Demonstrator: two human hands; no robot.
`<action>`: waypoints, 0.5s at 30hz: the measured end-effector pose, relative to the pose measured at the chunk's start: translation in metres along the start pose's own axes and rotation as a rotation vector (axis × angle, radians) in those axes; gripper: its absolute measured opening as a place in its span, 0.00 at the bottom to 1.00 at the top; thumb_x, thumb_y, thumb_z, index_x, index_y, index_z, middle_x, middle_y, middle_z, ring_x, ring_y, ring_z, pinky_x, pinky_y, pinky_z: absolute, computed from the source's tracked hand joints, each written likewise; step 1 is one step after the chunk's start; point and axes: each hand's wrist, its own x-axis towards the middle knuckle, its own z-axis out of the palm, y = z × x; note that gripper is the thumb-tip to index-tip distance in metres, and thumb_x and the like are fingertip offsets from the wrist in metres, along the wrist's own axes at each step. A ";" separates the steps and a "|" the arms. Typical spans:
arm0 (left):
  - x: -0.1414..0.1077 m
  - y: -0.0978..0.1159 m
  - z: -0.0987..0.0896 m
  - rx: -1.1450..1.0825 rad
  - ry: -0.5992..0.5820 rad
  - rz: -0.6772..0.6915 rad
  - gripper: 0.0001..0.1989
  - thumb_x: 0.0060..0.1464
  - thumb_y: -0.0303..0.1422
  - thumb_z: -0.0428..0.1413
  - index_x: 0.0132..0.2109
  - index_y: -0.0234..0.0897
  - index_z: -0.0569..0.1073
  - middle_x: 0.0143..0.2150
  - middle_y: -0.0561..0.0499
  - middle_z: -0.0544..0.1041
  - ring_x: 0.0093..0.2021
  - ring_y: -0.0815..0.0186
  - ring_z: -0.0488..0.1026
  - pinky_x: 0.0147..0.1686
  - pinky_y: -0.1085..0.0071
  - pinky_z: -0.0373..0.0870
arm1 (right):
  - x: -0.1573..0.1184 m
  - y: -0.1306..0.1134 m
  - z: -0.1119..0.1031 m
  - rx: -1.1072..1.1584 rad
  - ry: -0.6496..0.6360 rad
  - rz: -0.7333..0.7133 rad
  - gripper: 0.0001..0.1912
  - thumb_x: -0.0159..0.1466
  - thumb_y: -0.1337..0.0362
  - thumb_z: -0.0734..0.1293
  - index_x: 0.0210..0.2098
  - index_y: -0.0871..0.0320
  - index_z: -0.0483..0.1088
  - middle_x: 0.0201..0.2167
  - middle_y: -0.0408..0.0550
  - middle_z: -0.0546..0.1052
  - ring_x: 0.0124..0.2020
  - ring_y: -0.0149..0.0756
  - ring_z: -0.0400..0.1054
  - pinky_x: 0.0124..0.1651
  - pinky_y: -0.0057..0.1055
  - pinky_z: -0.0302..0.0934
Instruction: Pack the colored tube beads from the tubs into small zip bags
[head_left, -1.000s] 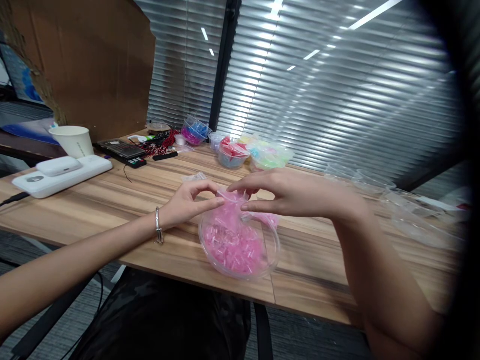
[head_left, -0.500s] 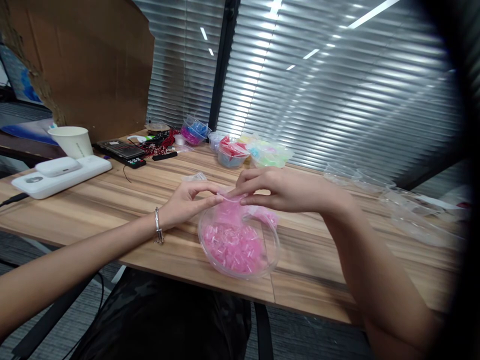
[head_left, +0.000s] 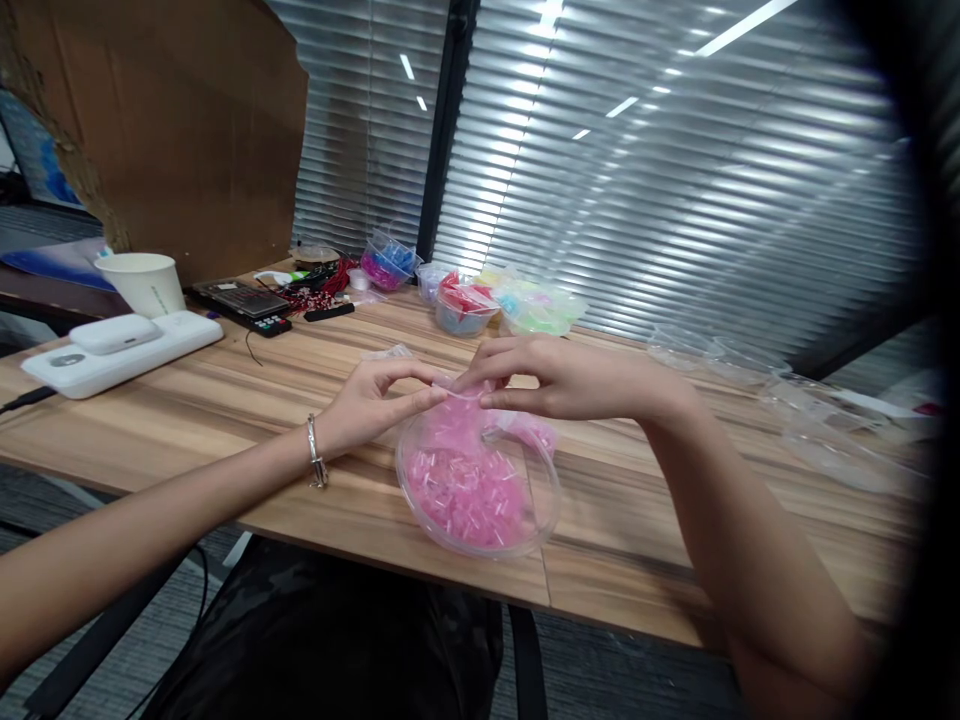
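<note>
L fingers (head_left: 424, 402) & R fingers (head_left: 517, 400) pinching pink bag (head_left: 460, 424), pinched edge up, long axis down twd bowl (head_left: 544, 506)

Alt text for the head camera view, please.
A person's left hand and right hand hold a pink bag at the far side of a clear bowl of pink pieces on a wooden table. Colorful filled tubs sit behind.

Paper cup (head_left: 144, 285): white, mouth upward, base hidden by the white charging pad (head_left: 176, 345) in front of it. Rounded white case (head_left: 116, 334): lying on that pad. Cardboard sheet (head_left: 187, 130): brown, upright behind the cup, left edge torn. Remote control (head_left: 271, 326): right of the cup. Red-and-black wires (head_left: 330, 287): tangled, farther right of the cup. Slatted blinds (head_left: 637, 170): well beyond it.
</note>
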 end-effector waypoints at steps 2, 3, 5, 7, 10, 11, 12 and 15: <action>0.000 0.000 0.000 -0.004 0.001 -0.005 0.09 0.55 0.33 0.61 0.43 0.38 0.79 0.42 0.48 0.81 0.44 0.63 0.76 0.47 0.69 0.71 | -0.001 0.002 -0.001 0.017 0.010 -0.012 0.16 0.68 0.61 0.62 0.55 0.51 0.69 0.45 0.45 0.75 0.43 0.33 0.68 0.42 0.30 0.62; 0.000 0.000 0.000 -0.006 0.004 -0.006 0.09 0.54 0.33 0.61 0.43 0.38 0.79 0.42 0.48 0.81 0.44 0.64 0.76 0.47 0.69 0.71 | -0.001 0.003 -0.001 0.023 0.017 -0.017 0.16 0.68 0.61 0.62 0.55 0.51 0.68 0.45 0.44 0.75 0.43 0.33 0.68 0.42 0.30 0.62; 0.000 0.000 0.000 -0.009 0.010 -0.007 0.09 0.54 0.34 0.61 0.43 0.38 0.79 0.42 0.49 0.81 0.44 0.64 0.76 0.47 0.69 0.71 | -0.001 0.004 -0.001 0.035 0.030 -0.018 0.15 0.68 0.60 0.62 0.54 0.52 0.68 0.46 0.44 0.74 0.43 0.33 0.68 0.42 0.29 0.62; 0.000 0.001 0.000 -0.007 0.006 -0.016 0.09 0.54 0.34 0.61 0.43 0.37 0.79 0.42 0.48 0.81 0.45 0.63 0.76 0.48 0.68 0.71 | -0.002 0.004 -0.002 0.044 0.043 0.000 0.15 0.67 0.59 0.63 0.52 0.53 0.68 0.46 0.45 0.74 0.42 0.33 0.68 0.41 0.30 0.62; 0.000 0.001 0.000 -0.008 0.000 -0.029 0.10 0.54 0.34 0.61 0.43 0.36 0.78 0.42 0.46 0.80 0.46 0.61 0.76 0.50 0.65 0.71 | -0.002 0.002 -0.002 0.037 0.072 0.041 0.13 0.67 0.57 0.63 0.48 0.55 0.69 0.42 0.45 0.75 0.40 0.33 0.68 0.38 0.29 0.61; 0.000 0.001 0.000 -0.008 -0.001 -0.028 0.10 0.54 0.34 0.62 0.43 0.35 0.78 0.42 0.46 0.80 0.46 0.61 0.76 0.50 0.64 0.71 | -0.002 0.001 -0.003 0.028 0.079 0.050 0.12 0.67 0.57 0.63 0.46 0.56 0.69 0.41 0.45 0.75 0.39 0.33 0.68 0.38 0.29 0.61; 0.000 0.002 0.000 -0.008 0.001 -0.023 0.10 0.54 0.34 0.62 0.42 0.35 0.78 0.42 0.46 0.80 0.45 0.61 0.76 0.50 0.64 0.71 | -0.003 0.000 -0.003 0.019 0.080 0.052 0.12 0.67 0.57 0.63 0.44 0.57 0.70 0.40 0.45 0.75 0.38 0.33 0.68 0.37 0.29 0.61; 0.000 0.002 0.000 -0.012 -0.004 -0.009 0.09 0.54 0.33 0.61 0.42 0.36 0.78 0.42 0.47 0.80 0.45 0.62 0.76 0.49 0.65 0.71 | -0.002 -0.001 -0.003 -0.004 0.072 0.031 0.10 0.67 0.60 0.64 0.43 0.57 0.72 0.38 0.45 0.75 0.37 0.32 0.68 0.37 0.29 0.61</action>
